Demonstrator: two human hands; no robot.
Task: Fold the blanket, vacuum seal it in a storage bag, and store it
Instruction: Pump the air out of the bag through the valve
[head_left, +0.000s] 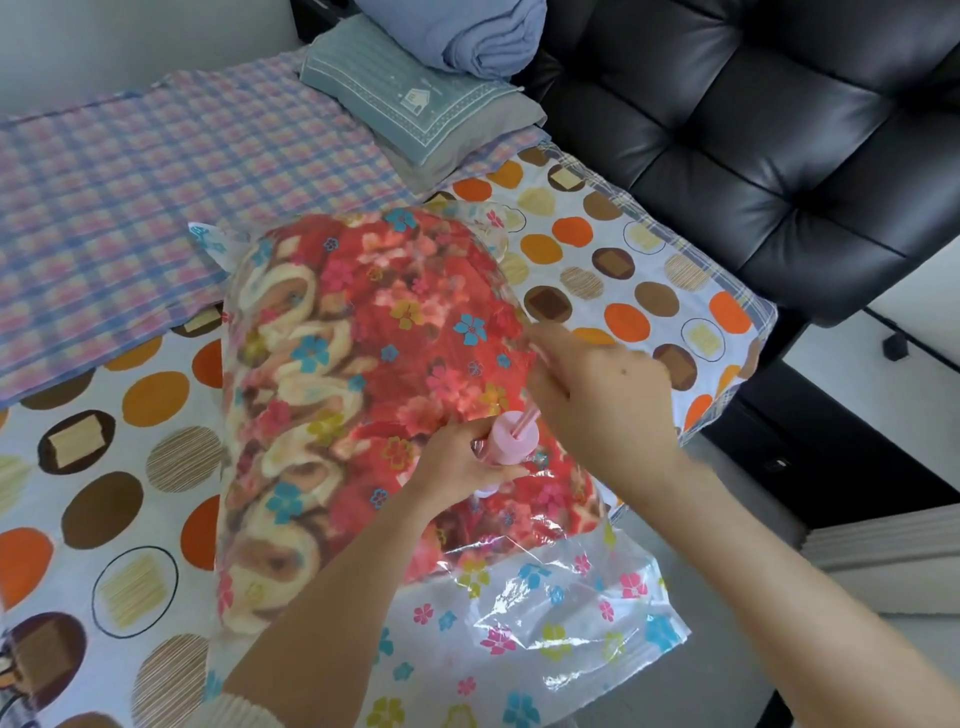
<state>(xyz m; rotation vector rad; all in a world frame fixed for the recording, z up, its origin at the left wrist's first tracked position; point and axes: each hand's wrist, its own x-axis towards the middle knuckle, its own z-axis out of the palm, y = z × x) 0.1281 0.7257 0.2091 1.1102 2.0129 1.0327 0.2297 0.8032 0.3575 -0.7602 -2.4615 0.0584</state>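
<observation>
Pump (511, 441) gripped in my left hand (457, 467) | right hand (602, 400) curled round its rod (529, 415) | bag (571, 613) overhangs bed (156, 467) at near-right edge.

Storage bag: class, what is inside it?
A folded red floral blanket lies inside the clear storage bag; its inner layers and underside are hidden.

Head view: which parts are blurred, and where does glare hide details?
In the head view, the right hand is smeared by motion blur, while the left hand gripping the pink pump looks sharper. In the same view, glare streaks the empty lower end of the storage bag.
</observation>
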